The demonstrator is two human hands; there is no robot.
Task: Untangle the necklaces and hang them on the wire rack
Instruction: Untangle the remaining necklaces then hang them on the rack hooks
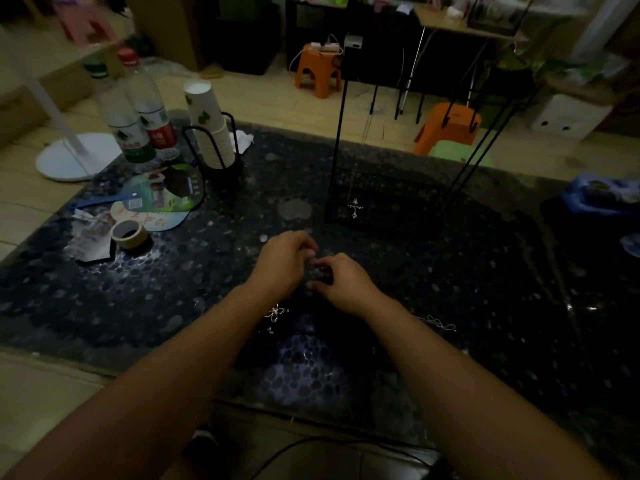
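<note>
At the centre of the frame the left hand (284, 261) and the right hand (343, 282) meet just above the dark pebbled counter (138, 289), their fingers (310, 252) curled inward toward one another. They appear to pinch a fine chain between them, but it is too thin and dim to be sure. The wire rack (384, 199) stands above and to the right of the hands, toward the upper middle of the frame, nearer the right hand. One necklace (355, 206) with a pale pendant already hangs there. Two more lie on the counter: a tangled necklace (276, 312) below the hands, between the forearms and close to the left wrist, and a loose chain (437, 323) at the lower right, stretched roughly left to right just outside the right forearm. Whatever the fingers free must travel up and rightward to the rack.
</note>
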